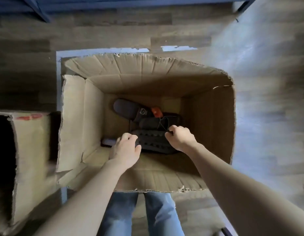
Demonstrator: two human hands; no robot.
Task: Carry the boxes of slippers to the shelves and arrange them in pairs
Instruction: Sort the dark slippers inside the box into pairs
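A large open cardboard box (214, 120) stands on the floor below me. At its bottom lie dark slippers: one grey slipper (126, 109) with a round logo at the back, and a black slipper with a bumpy sole (153, 141) nearer me. An orange tag (156, 111) lies between them. My left hand (125, 148) reaches into the box and curls round the left end of the black slipper. My right hand (179, 137) pinches its right end, near thin dark strings.
A second open cardboard box (32, 150) with red print stands to the left. Blue tape (58, 79) marks the wooden floor around the large box. A blue shelf frame (42, 12) runs along the top. My legs in jeans (141, 213) stand behind the box's near wall.
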